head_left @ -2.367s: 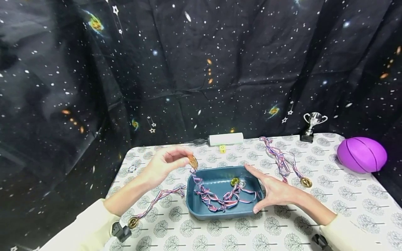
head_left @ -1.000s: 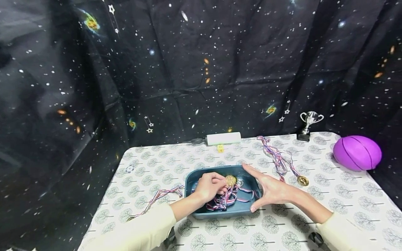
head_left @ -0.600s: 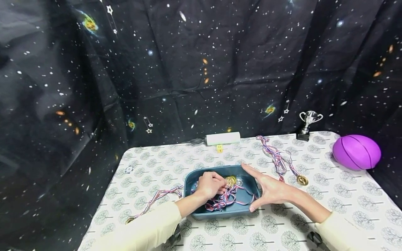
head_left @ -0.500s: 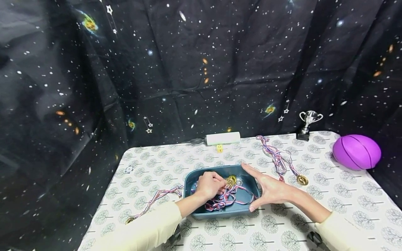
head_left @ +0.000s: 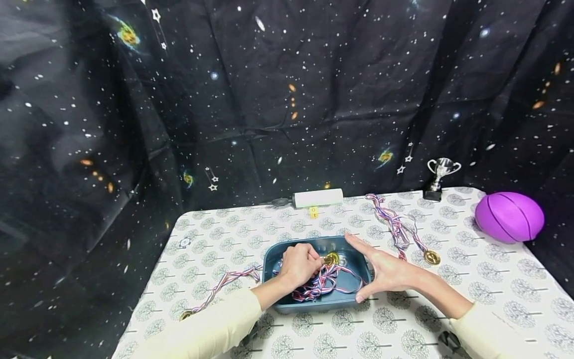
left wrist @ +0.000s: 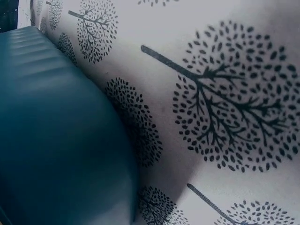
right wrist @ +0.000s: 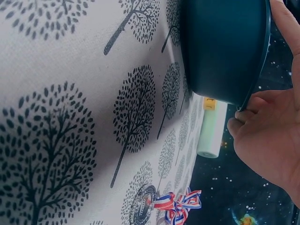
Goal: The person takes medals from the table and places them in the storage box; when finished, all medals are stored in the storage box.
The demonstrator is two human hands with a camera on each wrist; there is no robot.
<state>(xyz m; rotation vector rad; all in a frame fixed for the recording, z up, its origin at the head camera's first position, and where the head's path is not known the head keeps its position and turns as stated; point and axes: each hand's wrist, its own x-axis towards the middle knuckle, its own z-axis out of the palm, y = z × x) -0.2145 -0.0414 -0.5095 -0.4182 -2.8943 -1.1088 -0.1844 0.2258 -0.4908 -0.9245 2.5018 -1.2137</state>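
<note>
My left hand (head_left: pixel 298 264) reaches into a dark teal plastic bin (head_left: pixel 323 305), its thumb and fingertips pinching the edge of a gold medal (head_left: pixel 328 260). Another gold medal (head_left: pixel 334 257) and a clear or silvery disc (head_left: pixel 343 261) lie against it. Red, white and blue ribbons (head_left: pixel 320 286) are heaped on the bin's floor, partly hidden by the hand. My right hand (head_left: pixel 390 270) grips the bin's right end, thumb at the front rim and index finger at the back rim. In the right wrist view, its other fingers (right wrist: pixel 241 117) curl at the rim.
Left of the bin lies a ribbon (head_left: pixel 217 289) with a gold medal (head_left: pixel 185 314). More ribbons (head_left: pixel 394 222) and a gold medal (head_left: pixel 432 257) lie to the right. Behind stand a silver trophy (head_left: pixel 441 174), purple ball (head_left: pixel 509 218), white cylinder (head_left: pixel 318 198) and yellow block (head_left: pixel 313 212).
My left hand has carried the gold medal from the bin's left edge to the medals inside and lowered it beside them. The right hand keeps its hold on the bin.
</note>
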